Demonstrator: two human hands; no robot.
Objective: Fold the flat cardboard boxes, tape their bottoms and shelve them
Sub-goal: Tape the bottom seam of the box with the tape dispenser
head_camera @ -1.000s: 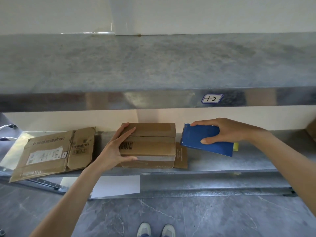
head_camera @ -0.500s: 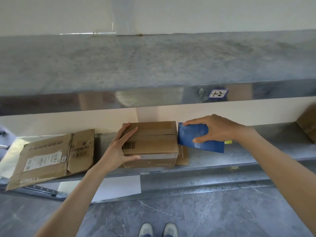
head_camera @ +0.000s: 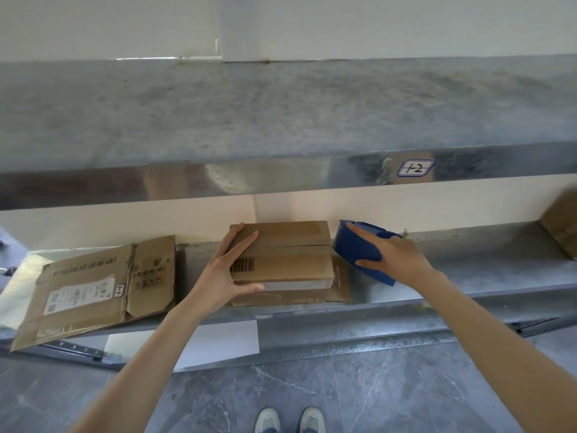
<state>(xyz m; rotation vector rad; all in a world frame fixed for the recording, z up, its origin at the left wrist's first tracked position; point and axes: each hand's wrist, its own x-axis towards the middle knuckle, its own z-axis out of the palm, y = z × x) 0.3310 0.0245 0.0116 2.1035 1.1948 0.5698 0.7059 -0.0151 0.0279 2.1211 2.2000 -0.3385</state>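
A folded brown cardboard box [head_camera: 290, 254] with a barcode sits on the lower metal shelf [head_camera: 484, 270], its seam facing me. My left hand [head_camera: 229, 273] grips its left end, thumb under the front edge. My right hand [head_camera: 395, 257] holds a blue tape dispenser [head_camera: 354, 248] pressed against the box's right end. A flat piece of cardboard [head_camera: 340, 292] lies under the box. Another flat, unfolded box [head_camera: 93, 285] with labels lies on the shelf to the left, overhanging the front edge.
The upper shelf [head_camera: 281, 126] juts out above, its front lip carrying a label "1-2" [head_camera: 415, 167]. Another cardboard box [head_camera: 562, 226] shows at the far right. A white sheet [head_camera: 218, 342] lies below the shelf. My shoes [head_camera: 290, 420] stand on the grey tiled floor.
My right hand has moved the blue tape dispenser left and tilted it up against the box's right end. My left hand keeps its hold on the box.
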